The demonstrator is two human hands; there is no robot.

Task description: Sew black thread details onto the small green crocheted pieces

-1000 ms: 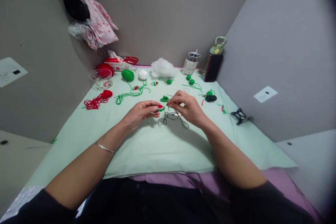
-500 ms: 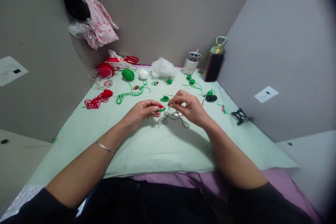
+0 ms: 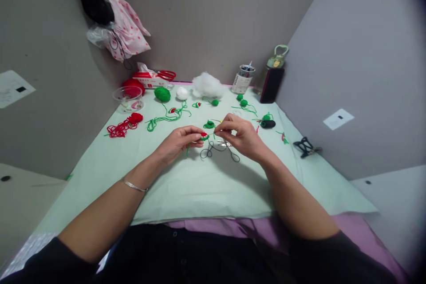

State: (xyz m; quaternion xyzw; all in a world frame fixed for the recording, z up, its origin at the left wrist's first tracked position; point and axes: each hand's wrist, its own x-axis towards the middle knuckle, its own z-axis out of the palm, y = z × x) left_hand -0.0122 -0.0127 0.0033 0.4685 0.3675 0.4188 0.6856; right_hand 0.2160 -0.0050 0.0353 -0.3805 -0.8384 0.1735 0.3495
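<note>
Between the thumb and fingers of my left hand (image 3: pixel 181 143) is a small crocheted piece (image 3: pixel 204 136), red with a white band and a green edge, like a watermelon slice. A green yarn tail hangs below those fingers. My right hand (image 3: pixel 238 135) pinches a thin sewing needle (image 3: pixel 212 134), whose visible part reaches toward the piece; whether its tip is in the stitches is too small to tell. Loops of black thread (image 3: pixel 208 153) lie beneath the hands. Scissors (image 3: pixel 224 143) rest partly hidden below my right hand. Just behind lies a green yarn coil (image 3: pixel 209 124).
Behind the hands are a green yarn ball (image 3: pixel 162 94), a white ball (image 3: pixel 181 93) and fluffy stuffing (image 3: pixel 207 85). Tangled red yarn (image 3: pixel 121 128) and a clear tub (image 3: pixel 128 100) are left. A black thread spool (image 3: pixel 268 124), black claw clip (image 3: pixel 306 147) and bottle (image 3: pixel 277 60) are right.
My right hand has shifted very slightly to the right, away from the crocheted piece. The left hand keeps its hold and stays in place.
</note>
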